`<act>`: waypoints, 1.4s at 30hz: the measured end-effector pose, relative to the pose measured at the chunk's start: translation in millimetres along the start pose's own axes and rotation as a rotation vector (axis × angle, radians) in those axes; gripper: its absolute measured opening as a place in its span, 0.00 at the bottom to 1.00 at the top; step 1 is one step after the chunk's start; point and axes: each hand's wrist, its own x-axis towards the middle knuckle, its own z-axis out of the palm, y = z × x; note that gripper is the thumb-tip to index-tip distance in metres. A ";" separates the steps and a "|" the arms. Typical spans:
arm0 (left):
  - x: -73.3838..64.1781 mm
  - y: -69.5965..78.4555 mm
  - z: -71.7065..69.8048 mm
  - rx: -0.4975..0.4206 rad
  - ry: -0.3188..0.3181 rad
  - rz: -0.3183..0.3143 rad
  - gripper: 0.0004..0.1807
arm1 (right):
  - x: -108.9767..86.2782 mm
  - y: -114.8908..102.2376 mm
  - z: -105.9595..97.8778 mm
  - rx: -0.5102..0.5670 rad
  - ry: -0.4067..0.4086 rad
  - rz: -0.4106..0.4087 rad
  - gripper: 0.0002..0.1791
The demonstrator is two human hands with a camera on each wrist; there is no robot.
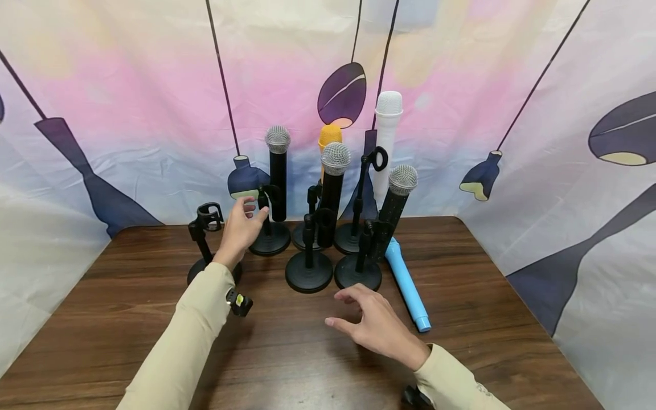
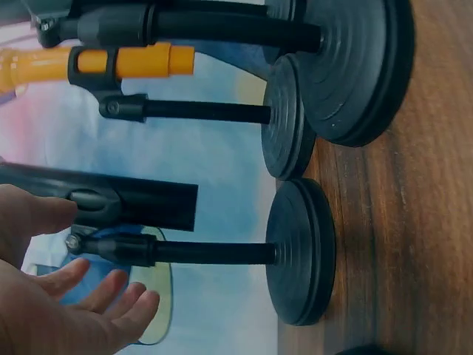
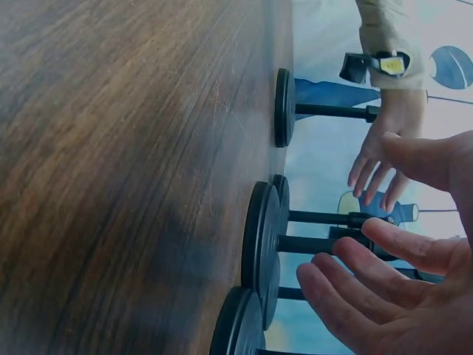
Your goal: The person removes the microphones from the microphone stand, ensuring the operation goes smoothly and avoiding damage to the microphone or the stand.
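On the tabletop (image 1: 287,364), back left, a black microphone (image 1: 278,185) sits upright in its stand (image 1: 270,241); left hand (image 1: 241,230) just beside it, grip wide, contact unclear; another stand (image 1: 204,246) to its left. Right hand (image 1: 378,327) hovers before the front stands (image 1: 309,274), grip wide too; blue microphone (image 1: 408,285) lies to its right.

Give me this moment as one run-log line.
left hand: open, near leftmost black microphone, contact unclear | right hand: open, above table | blue microphone: lying on table | leftmost stand: no microphone
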 end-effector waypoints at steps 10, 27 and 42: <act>23.9 -6.9 7.6 -0.089 0.026 0.011 0.33 | 2.9 -1.2 4.4 0.016 0.023 0.000 0.26; 39.1 -8.0 13.5 -0.164 0.066 -0.039 0.29 | 5.0 -2.0 6.6 0.041 0.015 -0.015 0.24; 42.5 -16.8 9.3 0.081 -0.051 0.072 0.28 | 4.0 -0.3 2.0 0.060 0.005 -0.005 0.22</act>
